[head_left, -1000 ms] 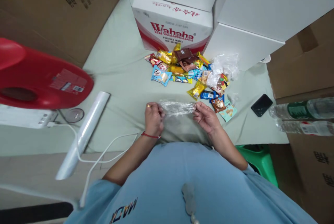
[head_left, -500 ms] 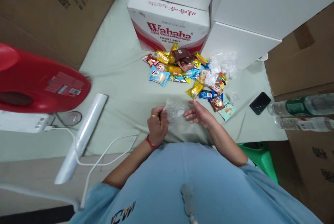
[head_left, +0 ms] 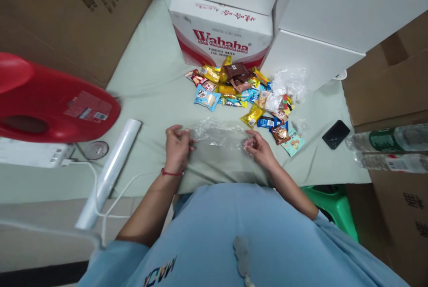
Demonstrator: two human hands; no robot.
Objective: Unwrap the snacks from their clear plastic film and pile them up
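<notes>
A clear plastic bag (head_left: 217, 134) is stretched sideways between my two hands, just above the cloth near my body. My left hand (head_left: 179, 146) pinches its left end, with a red bracelet at the wrist. At the other end, my right hand (head_left: 259, 146) has its fingers closed on the film. Beyond the bag lies a pile of small wrapped snacks (head_left: 234, 91) in yellow, brown, blue and red. A light blue snack packet (head_left: 206, 97) sits at the pile's left edge, and crumpled clear plastic (head_left: 289, 84) rests at its right.
A Wahaba-style water carton marked Wahaha (head_left: 222, 37) stands behind the snacks. To the left are a red plastic jug (head_left: 56, 104), a plastic film roll (head_left: 110, 171) and a white cable (head_left: 96, 184). A black phone (head_left: 336, 134) and clear bottles (head_left: 384, 139) lie right; a green stool (head_left: 334, 209) stands below.
My left hand has moved left, away from my right hand. The bunched plastic bag is now spread wide between them, and my right hand's fingers have closed on its end.
</notes>
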